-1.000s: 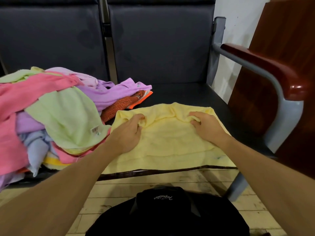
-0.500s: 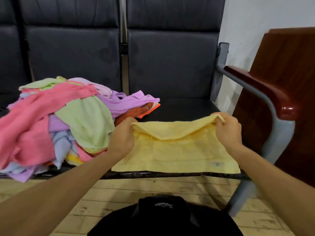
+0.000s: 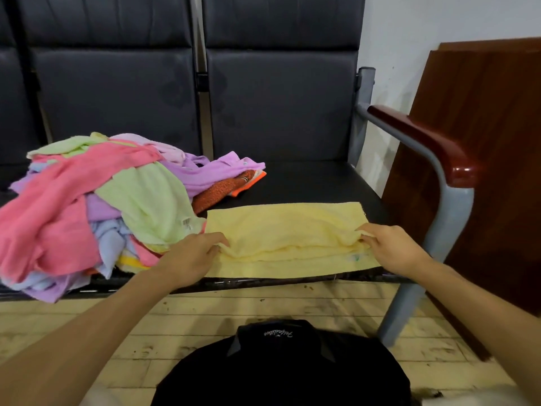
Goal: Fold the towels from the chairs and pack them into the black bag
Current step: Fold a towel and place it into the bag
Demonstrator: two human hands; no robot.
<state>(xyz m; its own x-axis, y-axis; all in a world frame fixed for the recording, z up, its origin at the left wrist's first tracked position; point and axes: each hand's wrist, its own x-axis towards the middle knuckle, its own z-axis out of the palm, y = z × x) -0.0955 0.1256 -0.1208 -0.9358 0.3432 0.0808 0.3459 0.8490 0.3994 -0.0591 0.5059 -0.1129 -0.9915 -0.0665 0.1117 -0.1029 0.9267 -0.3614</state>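
We have the towel [image 3: 287, 230] lying flat on the seat [image 3: 307, 183], its far half doubled over toward us so the upper edge stops just short of the near one. Our left hand [image 3: 190, 256] pinches that upper layer at its left end, fingers curled on the cloth. Our right hand [image 3: 392, 247] pinches it at the right end in the same way. The pile [image 3: 87, 206] of unfolded towels sits just left, touching the towel's corner. The bag [image 3: 281, 367] stands on the floor [image 3: 205, 315] below our arms.
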